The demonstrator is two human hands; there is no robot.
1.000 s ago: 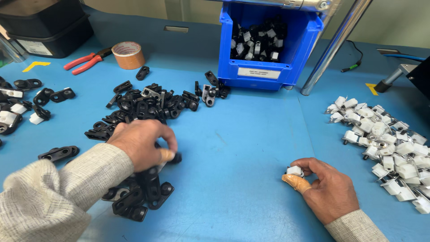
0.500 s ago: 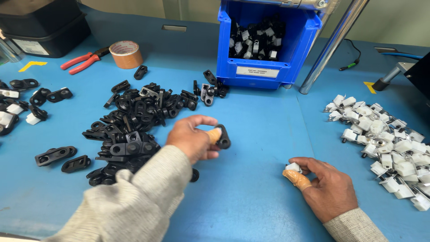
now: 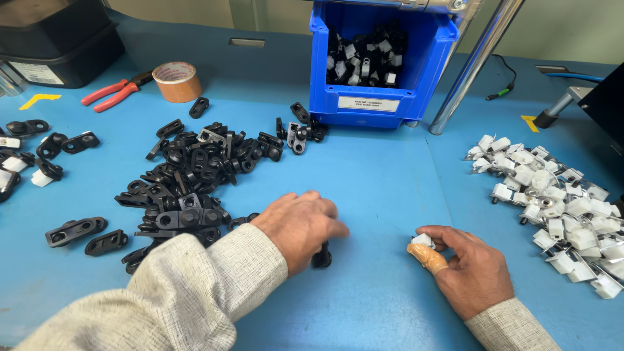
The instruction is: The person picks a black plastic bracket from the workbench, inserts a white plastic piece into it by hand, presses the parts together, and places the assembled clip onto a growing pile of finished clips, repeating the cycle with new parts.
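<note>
My left hand (image 3: 300,229) rests knuckles-up on the blue table, its fingers closed over a black plastic bracket (image 3: 321,256) whose end shows below the palm. My right hand (image 3: 468,266) lies about a hand's width to the right and pinches a small white clip (image 3: 422,241) between thumb and fingers; the thumb wears an orange finger cot. A heap of black brackets (image 3: 192,172) sits just left of my left hand. A pile of white clips (image 3: 552,201) lies to the right of my right hand.
A blue bin (image 3: 374,97) with black-and-white parts stands at the back centre beside a slanted metal pole (image 3: 471,62). Red pliers (image 3: 110,94) and a tape roll (image 3: 177,81) lie back left. Loose brackets (image 3: 75,231) are scattered at the left, near a black box (image 3: 58,39).
My left hand left the black heap with one bracket, carried it rightward, and now sits lower on the table nearer my right hand. My right hand has stayed still with its white clip.
</note>
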